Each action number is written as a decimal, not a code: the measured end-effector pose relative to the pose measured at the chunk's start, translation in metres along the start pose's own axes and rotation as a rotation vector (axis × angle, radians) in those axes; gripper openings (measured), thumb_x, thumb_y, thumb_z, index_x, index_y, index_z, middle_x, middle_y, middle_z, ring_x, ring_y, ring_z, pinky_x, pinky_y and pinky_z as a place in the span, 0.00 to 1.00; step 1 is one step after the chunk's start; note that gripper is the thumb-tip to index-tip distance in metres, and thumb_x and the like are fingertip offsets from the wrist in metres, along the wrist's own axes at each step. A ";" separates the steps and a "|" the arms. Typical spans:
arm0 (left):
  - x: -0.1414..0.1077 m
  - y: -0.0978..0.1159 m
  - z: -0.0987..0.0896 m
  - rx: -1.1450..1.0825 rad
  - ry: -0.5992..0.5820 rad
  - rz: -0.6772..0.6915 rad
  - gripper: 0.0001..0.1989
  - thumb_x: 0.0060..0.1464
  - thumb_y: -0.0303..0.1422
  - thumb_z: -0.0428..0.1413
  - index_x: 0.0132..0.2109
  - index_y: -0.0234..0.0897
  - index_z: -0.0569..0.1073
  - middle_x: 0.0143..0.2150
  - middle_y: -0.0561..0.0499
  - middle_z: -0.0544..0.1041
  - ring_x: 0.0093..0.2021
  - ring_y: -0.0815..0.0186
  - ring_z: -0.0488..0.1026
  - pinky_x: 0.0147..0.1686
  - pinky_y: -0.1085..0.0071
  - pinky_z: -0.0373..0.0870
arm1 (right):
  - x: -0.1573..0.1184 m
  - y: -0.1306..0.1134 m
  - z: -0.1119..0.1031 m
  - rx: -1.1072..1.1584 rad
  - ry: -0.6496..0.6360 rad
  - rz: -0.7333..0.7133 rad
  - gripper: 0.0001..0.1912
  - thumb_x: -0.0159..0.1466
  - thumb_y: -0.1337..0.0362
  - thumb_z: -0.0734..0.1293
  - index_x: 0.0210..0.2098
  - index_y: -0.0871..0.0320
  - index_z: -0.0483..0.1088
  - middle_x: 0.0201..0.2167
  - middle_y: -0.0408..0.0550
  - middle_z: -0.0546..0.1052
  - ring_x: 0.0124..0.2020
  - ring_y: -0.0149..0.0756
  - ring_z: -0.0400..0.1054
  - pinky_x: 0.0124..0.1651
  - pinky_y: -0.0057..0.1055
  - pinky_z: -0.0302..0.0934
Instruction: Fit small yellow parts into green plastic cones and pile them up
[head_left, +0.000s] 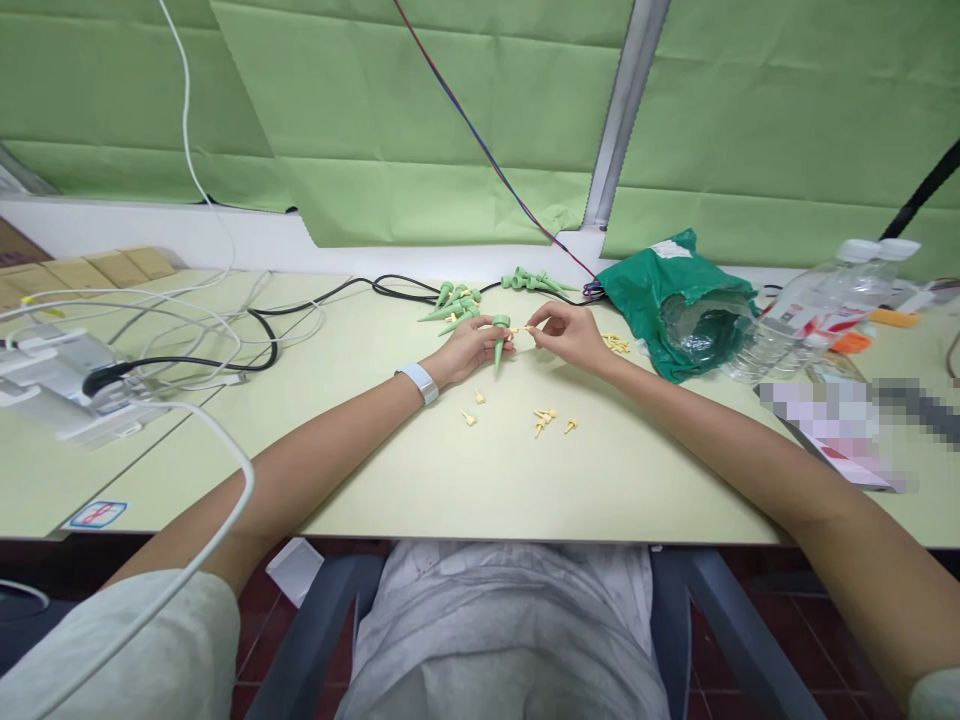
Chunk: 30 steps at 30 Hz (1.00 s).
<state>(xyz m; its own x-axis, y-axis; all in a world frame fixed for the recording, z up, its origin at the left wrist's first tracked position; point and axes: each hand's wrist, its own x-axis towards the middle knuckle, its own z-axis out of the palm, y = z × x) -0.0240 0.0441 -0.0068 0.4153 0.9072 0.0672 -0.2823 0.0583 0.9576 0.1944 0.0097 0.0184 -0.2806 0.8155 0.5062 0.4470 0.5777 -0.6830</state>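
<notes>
My left hand (469, 350) is closed on a green plastic spike (499, 345), round at the top and tapering to a point below. Opposite it, my right hand (568, 332) pinches a small yellow peg (523, 329) by one end, and the peg reaches the spike's side near its head. Whether it sits in a hole there is too small to tell. Several loose yellow pegs (546, 415) lie on the table in front of my hands, with two more pegs (470, 418) to their left. Behind my left hand is a pile of green spikes (454, 300).
More green pieces (536, 280) lie near the wall. Beside my right wrist are a heap of yellow pegs (616, 343) and a torn green bag (675, 300). Clear plastic bottles (817, 300) stand at the right. White power strips (71, 385) and tangled cables crowd the left.
</notes>
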 end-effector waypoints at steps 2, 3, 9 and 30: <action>0.000 0.000 0.001 0.005 -0.007 0.004 0.19 0.46 0.29 0.70 0.34 0.37 0.65 0.34 0.50 0.78 0.34 0.65 0.79 0.50 0.60 0.76 | -0.001 0.000 0.001 0.011 0.003 -0.014 0.14 0.61 0.53 0.70 0.37 0.57 0.75 0.31 0.48 0.79 0.30 0.38 0.75 0.35 0.33 0.66; -0.001 0.001 0.001 0.008 -0.011 0.004 0.19 0.46 0.29 0.70 0.34 0.37 0.65 0.34 0.50 0.78 0.34 0.66 0.79 0.50 0.60 0.76 | -0.001 0.001 0.001 0.016 0.003 -0.021 0.14 0.61 0.53 0.70 0.37 0.57 0.75 0.31 0.49 0.79 0.30 0.38 0.75 0.35 0.33 0.66; -0.004 0.002 0.004 0.008 -0.003 0.012 0.17 0.46 0.29 0.70 0.34 0.36 0.67 0.32 0.51 0.78 0.35 0.65 0.79 0.50 0.61 0.75 | -0.002 0.003 0.002 -0.023 -0.034 -0.013 0.15 0.63 0.51 0.69 0.40 0.57 0.76 0.30 0.48 0.80 0.31 0.37 0.75 0.36 0.32 0.66; -0.004 -0.002 0.003 0.058 -0.056 0.060 0.18 0.46 0.30 0.71 0.42 0.36 0.72 0.37 0.50 0.80 0.38 0.65 0.80 0.51 0.61 0.73 | -0.008 0.004 0.014 -0.076 -0.111 0.021 0.16 0.70 0.49 0.62 0.42 0.55 0.71 0.38 0.51 0.81 0.39 0.41 0.74 0.44 0.33 0.64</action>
<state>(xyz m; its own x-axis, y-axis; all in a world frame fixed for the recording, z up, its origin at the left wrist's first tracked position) -0.0227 0.0387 -0.0080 0.4474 0.8835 0.1387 -0.2581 -0.0209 0.9659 0.1865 0.0059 0.0039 -0.3608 0.8289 0.4276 0.5158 0.5593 -0.6489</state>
